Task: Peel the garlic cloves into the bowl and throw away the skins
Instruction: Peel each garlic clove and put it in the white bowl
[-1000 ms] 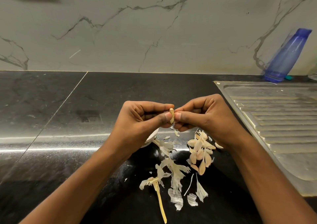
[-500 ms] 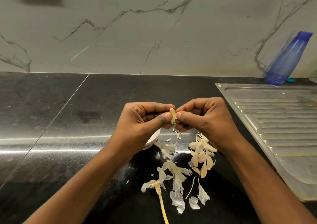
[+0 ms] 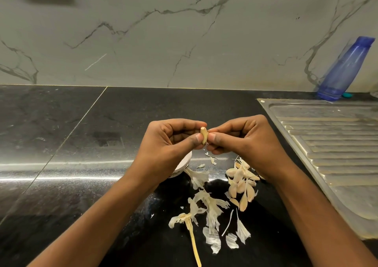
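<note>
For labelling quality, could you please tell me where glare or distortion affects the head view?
Head view: a glare band crosses the black counter; the blue bottle leans, likely wide-angle distortion; the garlic clove pinched by left hand and right hand is sharp.

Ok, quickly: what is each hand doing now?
Left hand: closed, pinching the garlic clove.
Right hand: closed, pinching the same clove.

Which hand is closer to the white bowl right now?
Left. The left hand overlaps the white bowl, hiding most of it; the right hand, sharing the pinched clove, is off to its right, over the loose garlic cloves.
</note>
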